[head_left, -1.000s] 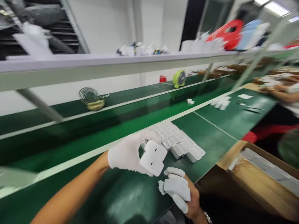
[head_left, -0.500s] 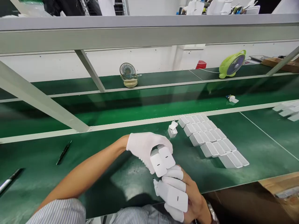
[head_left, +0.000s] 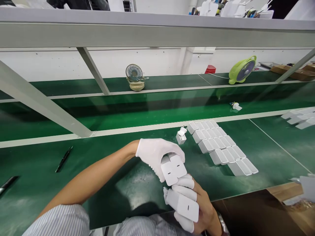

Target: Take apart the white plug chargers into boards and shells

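Note:
My left hand (head_left: 157,154), in a white glove, is closed round two white cases (head_left: 173,167) held side by side, each showing a small dark slot. Lower down, my right hand (head_left: 197,203) wears white finger covers and is wrapped round another white case (head_left: 187,207) with a similar slot. Its fingertips touch or nearly touch the lower edge of the left pair. Rows of white open-topped cases (head_left: 219,141) stand on the green table (head_left: 118,164) to the right. A small white case with its lid up (head_left: 181,135) stands left of those rows.
Two dark pens (head_left: 64,159) (head_left: 8,184) lie at the left. Behind the table are a small fan (head_left: 134,77) and a green fan (head_left: 242,70). A grey shelf beam (head_left: 147,36) crosses overhead, with a slanted post (head_left: 44,98) at the left. More white pieces (head_left: 300,117) lie far right.
The view has shifted slightly. Both hands keep their grips and stay close together. A pale grey object has come into view at the right edge.

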`<action>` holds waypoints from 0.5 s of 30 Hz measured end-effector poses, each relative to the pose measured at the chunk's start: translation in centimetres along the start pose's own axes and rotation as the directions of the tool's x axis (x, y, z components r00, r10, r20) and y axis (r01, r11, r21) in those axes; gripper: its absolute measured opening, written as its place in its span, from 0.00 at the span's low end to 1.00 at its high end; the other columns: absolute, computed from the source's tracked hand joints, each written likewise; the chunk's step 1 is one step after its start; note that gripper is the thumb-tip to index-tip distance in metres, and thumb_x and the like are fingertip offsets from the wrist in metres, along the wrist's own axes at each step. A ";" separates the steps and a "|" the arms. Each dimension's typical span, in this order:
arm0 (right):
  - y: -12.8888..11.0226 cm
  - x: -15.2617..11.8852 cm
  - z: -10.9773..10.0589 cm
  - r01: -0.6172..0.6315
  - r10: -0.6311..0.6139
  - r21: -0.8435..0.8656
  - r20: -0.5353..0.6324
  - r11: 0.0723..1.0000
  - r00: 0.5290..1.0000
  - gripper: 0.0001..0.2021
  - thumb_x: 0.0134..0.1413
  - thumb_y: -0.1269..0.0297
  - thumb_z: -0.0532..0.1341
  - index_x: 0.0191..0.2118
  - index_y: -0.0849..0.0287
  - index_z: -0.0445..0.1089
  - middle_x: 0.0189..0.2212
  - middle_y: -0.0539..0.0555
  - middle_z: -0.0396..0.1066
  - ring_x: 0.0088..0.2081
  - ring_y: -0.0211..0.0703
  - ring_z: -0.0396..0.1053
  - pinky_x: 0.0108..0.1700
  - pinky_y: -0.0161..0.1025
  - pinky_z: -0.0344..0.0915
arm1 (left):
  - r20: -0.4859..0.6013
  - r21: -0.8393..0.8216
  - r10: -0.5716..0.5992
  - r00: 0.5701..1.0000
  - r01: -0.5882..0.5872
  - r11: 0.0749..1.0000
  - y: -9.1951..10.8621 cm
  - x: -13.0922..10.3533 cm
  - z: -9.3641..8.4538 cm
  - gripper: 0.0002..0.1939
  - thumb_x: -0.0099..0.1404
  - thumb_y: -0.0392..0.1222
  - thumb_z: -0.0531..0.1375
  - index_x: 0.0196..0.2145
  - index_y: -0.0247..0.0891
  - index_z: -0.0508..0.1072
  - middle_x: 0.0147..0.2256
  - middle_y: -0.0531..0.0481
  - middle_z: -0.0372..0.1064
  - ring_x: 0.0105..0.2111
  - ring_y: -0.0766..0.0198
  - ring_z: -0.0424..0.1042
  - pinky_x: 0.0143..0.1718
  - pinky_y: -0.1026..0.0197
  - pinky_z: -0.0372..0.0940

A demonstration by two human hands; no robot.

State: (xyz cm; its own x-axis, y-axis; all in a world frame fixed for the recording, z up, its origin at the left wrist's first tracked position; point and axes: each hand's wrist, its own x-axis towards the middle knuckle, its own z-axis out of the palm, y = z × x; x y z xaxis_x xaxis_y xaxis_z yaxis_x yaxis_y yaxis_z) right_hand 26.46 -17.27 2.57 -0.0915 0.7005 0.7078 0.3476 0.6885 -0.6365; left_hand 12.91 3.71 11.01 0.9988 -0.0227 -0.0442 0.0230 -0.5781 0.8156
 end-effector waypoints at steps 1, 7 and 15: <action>0.0 0.0 0.0 0.000 0.000 -0.002 0.001 1.000 1.000 0.24 0.49 0.73 0.63 0.54 0.68 0.66 0.43 0.63 0.69 0.45 0.54 0.69 0.45 0.53 0.70 | -0.001 -0.001 0.003 1.000 -0.003 1.000 0.1 0.0 0.0 0.40 0.36 0.47 0.78 0.48 0.41 0.74 0.46 0.48 0.74 0.42 0.55 0.75 0.43 0.60 0.68; 0.0 0.0 -0.1 0.023 -0.023 -0.019 0.009 1.000 1.000 0.25 0.49 0.72 0.63 0.55 0.67 0.65 0.42 0.63 0.70 0.45 0.54 0.69 0.44 0.53 0.71 | -0.001 -0.001 0.003 1.000 -0.003 1.000 0.2 0.1 0.0 0.39 0.35 0.45 0.78 0.48 0.42 0.74 0.46 0.49 0.74 0.42 0.56 0.74 0.42 0.60 0.68; 0.1 -0.2 0.0 0.018 -0.021 -0.066 -0.042 0.998 0.999 0.22 0.51 0.70 0.62 0.53 0.67 0.67 0.41 0.63 0.70 0.43 0.54 0.70 0.41 0.52 0.72 | 0.054 0.020 -0.073 0.996 0.072 0.997 0.5 0.6 -0.2 0.39 0.37 0.43 0.77 0.49 0.45 0.73 0.45 0.53 0.73 0.41 0.57 0.74 0.40 0.60 0.68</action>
State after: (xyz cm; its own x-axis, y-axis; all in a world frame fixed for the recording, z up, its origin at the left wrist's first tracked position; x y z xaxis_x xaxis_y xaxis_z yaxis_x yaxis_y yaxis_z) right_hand 26.54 -17.33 2.31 -0.0596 0.6775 0.7331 0.4065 0.6873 -0.6021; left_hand 13.48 3.58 11.50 0.9906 -0.0244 -0.1347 0.0939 -0.5948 0.7984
